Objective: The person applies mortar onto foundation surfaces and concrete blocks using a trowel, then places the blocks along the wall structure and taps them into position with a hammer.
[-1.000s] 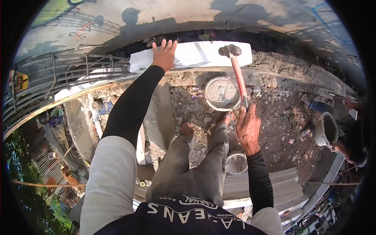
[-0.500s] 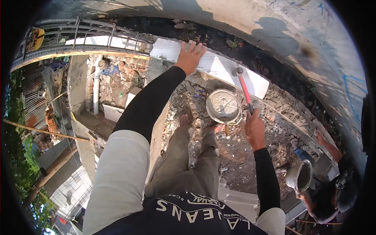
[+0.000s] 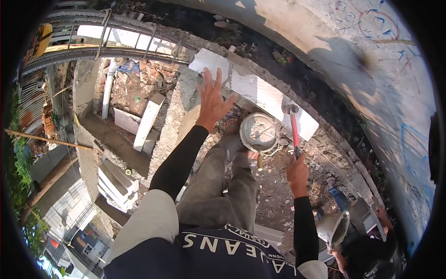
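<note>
1. A hand could pass over the white block [image 3: 258, 87], between the left hand [image 3: 214, 100] and the hammer [image 3: 294, 126].
2. The bucket of grey mix [image 3: 265, 149] obstructs the low path between the left hand and the right hand [image 3: 297, 175].
3. A rebar cage [image 3: 103, 35] crowds the white block's left end.
4. A second bucket [image 3: 328, 226] sits beyond the right forearm [image 3: 304, 228].

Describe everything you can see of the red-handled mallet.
The red-handled mallet has a dark, dusty, rounded head, perhaps rubber, on a straight red shaft with a black lower section. The right hand's grip is closed around that end, hiding its tip. The shaft runs from the hand away from the person, with the head over the right part of the long white block; whether the two touch cannot be told.
</note>
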A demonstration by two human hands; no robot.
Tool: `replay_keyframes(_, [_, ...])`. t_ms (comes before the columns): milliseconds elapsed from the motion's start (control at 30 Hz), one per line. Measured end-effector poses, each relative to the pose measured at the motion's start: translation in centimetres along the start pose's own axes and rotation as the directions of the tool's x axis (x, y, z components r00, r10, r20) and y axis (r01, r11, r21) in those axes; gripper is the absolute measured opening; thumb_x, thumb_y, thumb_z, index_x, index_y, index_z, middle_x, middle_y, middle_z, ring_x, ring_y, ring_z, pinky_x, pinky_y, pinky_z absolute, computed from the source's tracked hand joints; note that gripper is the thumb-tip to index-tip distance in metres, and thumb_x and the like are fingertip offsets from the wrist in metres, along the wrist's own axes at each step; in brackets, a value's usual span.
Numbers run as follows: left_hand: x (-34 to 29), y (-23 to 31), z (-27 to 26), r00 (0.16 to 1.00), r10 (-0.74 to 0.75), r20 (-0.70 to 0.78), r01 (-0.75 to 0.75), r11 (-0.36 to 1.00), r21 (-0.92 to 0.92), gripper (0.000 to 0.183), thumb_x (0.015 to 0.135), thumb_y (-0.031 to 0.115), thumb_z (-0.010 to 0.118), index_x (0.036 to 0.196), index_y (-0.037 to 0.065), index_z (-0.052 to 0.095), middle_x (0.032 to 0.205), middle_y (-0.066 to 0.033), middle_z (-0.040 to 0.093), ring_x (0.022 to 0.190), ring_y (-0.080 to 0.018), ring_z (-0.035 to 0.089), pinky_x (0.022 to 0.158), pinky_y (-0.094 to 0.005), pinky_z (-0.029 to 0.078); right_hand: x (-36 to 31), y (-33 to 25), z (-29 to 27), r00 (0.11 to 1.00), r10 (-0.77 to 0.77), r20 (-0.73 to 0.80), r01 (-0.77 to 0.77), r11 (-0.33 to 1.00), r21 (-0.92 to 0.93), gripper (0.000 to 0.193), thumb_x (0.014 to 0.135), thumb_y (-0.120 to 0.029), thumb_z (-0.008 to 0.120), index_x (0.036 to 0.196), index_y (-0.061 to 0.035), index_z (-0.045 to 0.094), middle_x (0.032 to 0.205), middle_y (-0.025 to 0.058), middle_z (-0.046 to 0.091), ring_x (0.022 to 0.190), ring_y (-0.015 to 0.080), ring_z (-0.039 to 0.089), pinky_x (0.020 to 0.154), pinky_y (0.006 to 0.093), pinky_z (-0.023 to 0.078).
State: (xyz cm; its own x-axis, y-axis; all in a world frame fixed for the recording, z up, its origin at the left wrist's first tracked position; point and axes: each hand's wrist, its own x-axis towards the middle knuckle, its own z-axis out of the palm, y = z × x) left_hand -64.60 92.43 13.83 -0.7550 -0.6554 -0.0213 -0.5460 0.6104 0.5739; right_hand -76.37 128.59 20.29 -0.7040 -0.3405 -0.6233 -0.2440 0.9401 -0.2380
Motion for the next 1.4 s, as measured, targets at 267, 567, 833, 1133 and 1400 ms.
replay_keyframes(267, [5.3,-3.6,3.8,0.998,0.004,-0.059,0.015,0.948,0.318,0.079,0.099,0.056,0.053,0.158,0.008,0.031,0.158,-0.0405,0.018,0.149,-0.0569,0.014,0.112,-0.0767,0.011,-0.2,-1.7,-0.3,0.999,-0.010,-0.046,0.012,0.999,0.044,0.030,0.106,-0.029,0.048,0.114,-0.0018,0.041,0.075,0.0342,0.063,0.074,0.0566,0.061,0.063,0.0652,0.043])
replay_keyframes(567, [-2.5,9.3,6.1,0.909,0.333,0.251,-0.364,0.927,0.088,0.075,0.084,0.020,0.071,0.154,0.016,0.041,0.159,-0.0191,0.034,0.151,-0.0399,0.025,0.117,-0.0685,0.017,0.8,-0.2,-2.2,0.998,-0.011,0.058,0.013,0.999,-0.041,0.032,0.106,-0.033,0.046,0.116,-0.0033,0.042,0.082,0.0356,0.065,0.081,0.0579,0.062,0.069,0.0643,0.045])
replay_keyframes(833, [0.3,8.8,12.3,0.906,0.343,0.249,-0.416,0.830,0.371,0.071,0.089,0.024,0.063,0.154,0.011,0.040,0.159,-0.0113,0.037,0.149,-0.0347,0.030,0.113,-0.0706,0.024,4.2,5.2,-4.4,0.922,-0.387,-0.006,0.387,0.922,-0.020,0.037,0.109,-0.040,0.043,0.107,-0.0037,0.049,0.062,0.0132,0.050,0.050,0.0352,0.054,0.050,0.0460,0.041])
replay_keyframes(1133, [0.1,9.5,15.2,0.922,0.363,0.135,-0.380,0.784,0.490,0.056,0.094,0.026,0.057,0.148,0.012,0.052,0.151,-0.0086,0.048,0.142,-0.0343,0.041,0.103,-0.0706,0.040,10.6,-4.0,-16.0,0.952,0.078,0.296,-0.152,0.960,0.235,0.040,0.102,-0.055,0.053,0.104,-0.0150,0.054,0.062,-0.0049,0.043,0.040,0.0034,0.039,0.032,0.0219,0.027])
replay_keyframes(1400, [-0.2,10.0,15.4,0.947,0.299,0.118,-0.316,0.803,0.504,0.058,0.094,0.028,0.056,0.150,0.016,0.049,0.153,-0.0077,0.046,0.147,-0.0342,0.035,0.108,-0.0709,0.034,28.3,-16.0,-11.6,0.881,-0.038,0.471,0.059,0.998,-0.030,0.043,0.100,-0.057,0.055,0.119,-0.0182,0.058,0.069,-0.0061,0.044,0.046,0.0039,0.039,0.036,0.0216,0.026])
